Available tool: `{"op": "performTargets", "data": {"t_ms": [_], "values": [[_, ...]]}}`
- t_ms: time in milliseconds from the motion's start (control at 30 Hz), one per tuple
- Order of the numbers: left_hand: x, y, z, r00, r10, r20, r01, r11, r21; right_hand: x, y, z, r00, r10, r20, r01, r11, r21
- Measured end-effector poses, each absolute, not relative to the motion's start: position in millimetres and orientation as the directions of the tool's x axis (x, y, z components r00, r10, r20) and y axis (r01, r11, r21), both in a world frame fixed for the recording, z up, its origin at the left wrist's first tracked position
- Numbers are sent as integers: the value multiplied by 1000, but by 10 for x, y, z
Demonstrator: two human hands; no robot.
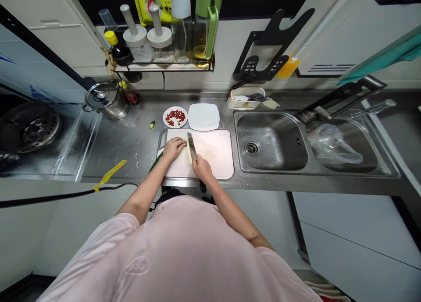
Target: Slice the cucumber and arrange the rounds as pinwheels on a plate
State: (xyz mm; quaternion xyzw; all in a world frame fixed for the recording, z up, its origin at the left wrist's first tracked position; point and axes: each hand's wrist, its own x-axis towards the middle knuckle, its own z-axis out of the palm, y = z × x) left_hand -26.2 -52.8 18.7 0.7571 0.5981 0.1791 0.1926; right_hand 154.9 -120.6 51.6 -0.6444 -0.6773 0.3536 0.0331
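Observation:
A cucumber lies across the left side of the white cutting board, and its cut end shows just past my fingertips. My left hand is closed over it, with the wrist and forearm hiding most of its length. In my right hand is a kitchen knife, gripped by its dark handle. Its blade points away from me and stands slightly to the right of the cucumber's end. Behind the board are a plate of chopped red pieces and a bare white square plate.
Cucumber end pieces lie on the steel counter. A lidded pot stands at the back left, below a rack of bottles and jars. Right of the board is a double sink, with a plastic bag in its right basin.

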Motion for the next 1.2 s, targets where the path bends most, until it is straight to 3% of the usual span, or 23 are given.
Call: {"op": "performTargets", "data": {"t_ms": [400, 1200], "values": [[-292, -513, 39, 266, 948, 177, 820, -318, 475, 1479, -1161, 514, -191, 891, -411, 857, -53, -513], [-293, -508, 46, 286, 942, 174, 821, -334, 463, 1470, -1181, 528, -205, 884, -421, 851, -51, -523]]}}
